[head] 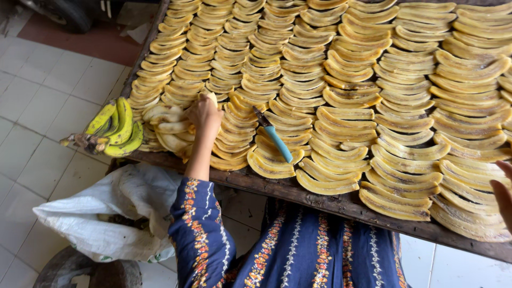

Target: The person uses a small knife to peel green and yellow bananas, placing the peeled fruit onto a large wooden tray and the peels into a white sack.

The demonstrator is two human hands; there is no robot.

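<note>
My left hand (204, 114) reaches out over the near left part of a wooden board (320, 202) and holds a pale peeled banana slice (211, 96) above a loose pile of slices (168, 130). Rows of overlapping yellow banana slices (346, 80) cover the board. A knife with a light blue handle (276, 140) lies on the slices, to the right of that hand. Only the fingers of my right hand (503, 194) show at the right edge, beside the slices and holding nothing that I can see.
A bunch of unpeeled yellow-green bananas (114, 128) rests on the board's left end. Below it a white sack (106, 213) sits on a round stool (80, 269). White floor tiles (37, 101) lie to the left.
</note>
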